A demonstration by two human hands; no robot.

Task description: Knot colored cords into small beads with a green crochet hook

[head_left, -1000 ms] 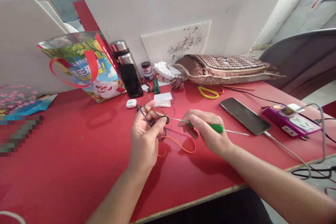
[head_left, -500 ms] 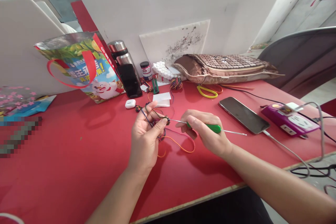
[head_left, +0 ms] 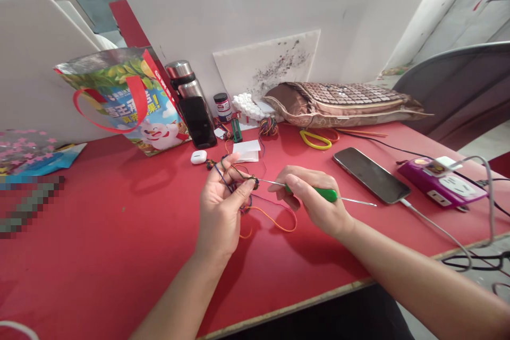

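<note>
My left hand [head_left: 223,199] pinches a small dark piece of crochet work [head_left: 254,183] between thumb and fingers, with multicoloured yarn [head_left: 217,170] looped over the raised fingers. In my right hand [head_left: 313,194] is a double-ended crochet hook [head_left: 327,194] with a green handle, its thin metal tip pointing left to the work. Whether the tip is inside a stitch is too small to tell. A loose orange and pink strand [head_left: 285,229] curves over the red table [head_left: 119,255] below the hands. Behind them lies folded white paper [head_left: 247,150].
Behind stand a printed bag [head_left: 159,135], a steel flask [head_left: 189,82], a black phone [head_left: 201,125], a jar [head_left: 222,106] and a yarn ball [head_left: 268,126]. Yellow-handled scissors [head_left: 316,142], a charging phone [head_left: 370,175] and a purple power strip [head_left: 442,183] lie right. An earbud case [head_left: 198,157] is left.
Both hands keep nearly the same pose, the hook tip still at the crochet work. The whole view has shifted very slightly.
</note>
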